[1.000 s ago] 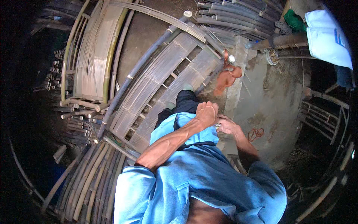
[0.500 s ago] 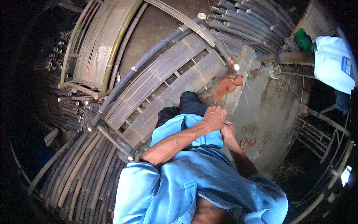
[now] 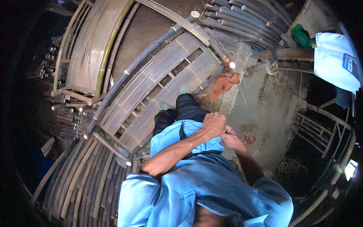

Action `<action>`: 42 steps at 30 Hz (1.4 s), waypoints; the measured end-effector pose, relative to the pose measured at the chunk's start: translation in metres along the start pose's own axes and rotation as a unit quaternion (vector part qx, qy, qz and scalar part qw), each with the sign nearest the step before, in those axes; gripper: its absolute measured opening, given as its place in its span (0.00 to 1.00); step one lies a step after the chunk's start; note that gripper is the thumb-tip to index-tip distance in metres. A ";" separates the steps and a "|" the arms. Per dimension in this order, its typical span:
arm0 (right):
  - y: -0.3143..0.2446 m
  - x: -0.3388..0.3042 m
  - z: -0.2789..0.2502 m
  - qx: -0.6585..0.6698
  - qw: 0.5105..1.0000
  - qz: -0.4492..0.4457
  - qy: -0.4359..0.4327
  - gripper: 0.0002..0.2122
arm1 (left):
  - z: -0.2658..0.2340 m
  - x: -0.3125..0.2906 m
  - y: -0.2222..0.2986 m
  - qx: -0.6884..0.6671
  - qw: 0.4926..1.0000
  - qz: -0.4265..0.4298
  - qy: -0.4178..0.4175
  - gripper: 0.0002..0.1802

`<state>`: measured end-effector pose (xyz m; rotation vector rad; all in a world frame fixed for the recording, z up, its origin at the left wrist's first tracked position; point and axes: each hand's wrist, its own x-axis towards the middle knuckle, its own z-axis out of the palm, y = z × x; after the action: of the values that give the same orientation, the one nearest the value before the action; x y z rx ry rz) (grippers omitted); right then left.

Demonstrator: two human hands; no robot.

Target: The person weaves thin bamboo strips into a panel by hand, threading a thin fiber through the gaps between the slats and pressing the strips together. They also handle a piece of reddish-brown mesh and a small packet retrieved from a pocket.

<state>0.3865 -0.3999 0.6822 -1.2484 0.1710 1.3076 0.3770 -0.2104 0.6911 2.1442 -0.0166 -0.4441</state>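
Observation:
My left hand (image 3: pixel 214 124) is closed in a fist in front of my waist, over the blue garment (image 3: pixel 211 162). Just right of it and a little lower, my right hand (image 3: pixel 231 138) is closed too, with its fingertips close to the left fist. Whatever the two hands pinch is hidden or too small to make out. Beyond them my feet (image 3: pixel 184 90) rest on a bamboo frame (image 3: pixel 151 89) with flat slatted strips. An orange-red limp piece of material (image 3: pixel 224 85) lies by the frame's right end. Reddish loops (image 3: pixel 248 140) lie on the floor beside my right hand.
Long bamboo poles (image 3: pixel 81 178) lie stacked at the lower left, and another pile of poles (image 3: pixel 245 22) is at the top. A slatted bamboo bench (image 3: pixel 90 45) stands at the far left. White and blue cloth (image 3: pixel 334 56) hangs at the right, near a small bucket (image 3: pixel 272 68).
The view has shifted slightly, so the surroundings sit further left. Both hands stay closed and near each other, with the left fist turned a little.

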 end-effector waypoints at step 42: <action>0.052 0.079 0.025 -0.431 0.888 -0.159 -0.033 0.14 | -0.026 -0.025 -0.016 0.127 0.988 0.077 -0.045 0.11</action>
<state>0.3597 -0.3439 0.6060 -1.8652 -0.7192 1.1511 0.3596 -0.1761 0.6990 2.3492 -0.3036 -0.4681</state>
